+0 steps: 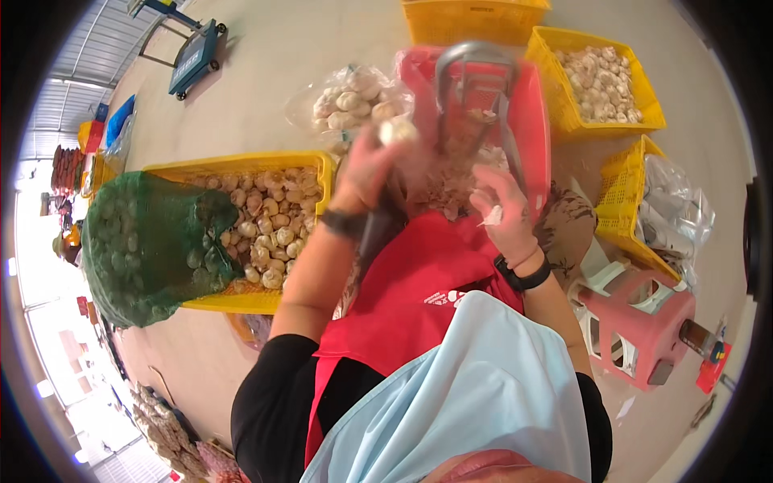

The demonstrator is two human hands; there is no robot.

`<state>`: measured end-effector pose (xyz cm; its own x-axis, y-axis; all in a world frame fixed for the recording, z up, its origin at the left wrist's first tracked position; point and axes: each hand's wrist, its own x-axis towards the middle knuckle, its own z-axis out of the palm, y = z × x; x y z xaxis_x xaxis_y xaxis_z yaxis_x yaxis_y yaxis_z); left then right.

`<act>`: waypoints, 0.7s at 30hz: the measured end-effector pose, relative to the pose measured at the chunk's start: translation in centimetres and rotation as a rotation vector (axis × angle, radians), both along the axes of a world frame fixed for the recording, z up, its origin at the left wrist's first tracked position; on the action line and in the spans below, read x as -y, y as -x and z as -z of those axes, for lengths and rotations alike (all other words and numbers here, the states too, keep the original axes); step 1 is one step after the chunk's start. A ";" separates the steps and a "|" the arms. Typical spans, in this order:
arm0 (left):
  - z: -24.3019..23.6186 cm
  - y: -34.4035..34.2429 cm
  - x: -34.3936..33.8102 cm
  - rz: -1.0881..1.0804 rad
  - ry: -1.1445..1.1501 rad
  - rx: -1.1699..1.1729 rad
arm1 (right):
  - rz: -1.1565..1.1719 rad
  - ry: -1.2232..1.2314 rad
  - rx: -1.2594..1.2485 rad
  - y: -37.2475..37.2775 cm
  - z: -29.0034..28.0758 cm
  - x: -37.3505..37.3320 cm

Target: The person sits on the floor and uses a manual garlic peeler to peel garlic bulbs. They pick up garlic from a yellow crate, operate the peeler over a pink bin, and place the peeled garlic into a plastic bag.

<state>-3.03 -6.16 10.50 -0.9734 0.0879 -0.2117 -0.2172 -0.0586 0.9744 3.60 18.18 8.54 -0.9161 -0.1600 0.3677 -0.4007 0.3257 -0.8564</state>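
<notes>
Left hand (366,173) gripping one garlic bulb (398,130) (both motion-blurred), held just left of the red tub (535,105), near a clear bag of bulbs (346,101). Right hand (509,213) over the tub's near right side, fingers loosely curled, a pale scrap of skin (493,216) at their tips; cannot tell whether it is pinched.

Surroundings: a grey curved metal frame (475,52) rises in the tub between the hands' far reach, above loose skins (459,181). At left, a yellow crate (241,304) of bulbs, a green mesh sack (145,249) lying across its far left end. Beyond the tub and to its right, further yellow crates (475,24) crowd close; a pink stool (656,318) stands at right.

Edges/room: the tub's right wall flanks the right hand. Pale floor (266,72) spreads between bag and blue platform scale (196,63).
</notes>
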 end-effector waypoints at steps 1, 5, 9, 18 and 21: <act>0.0 2.0 1.4 -0.105 0.164 -0.076 | -0.009 -0.031 -0.005 -0.1 0.3 -0.2; 4.3 9.1 9.9 -0.024 0.564 -0.013 | -0.044 -0.082 0.005 -0.4 0.6 0.0; 5.0 9.5 17.5 -0.138 0.843 -0.040 | -0.014 -0.160 -0.082 -0.7 0.7 -0.7; 8.6 -2.8 27.4 0.208 1.486 0.440 | -0.017 -0.163 0.217 -2.1 2.8 -1.4; 11.4 -3.0 25.2 0.000 1.520 0.455 | -0.051 -0.223 0.187 -1.9 2.2 -0.2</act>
<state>-0.01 -31.35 -0.89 -0.8066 -0.4686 -0.3602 -0.4949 0.8687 -0.0219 5.49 18.41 6.35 -0.9533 -0.2656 0.1441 -0.2635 0.4975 -0.8265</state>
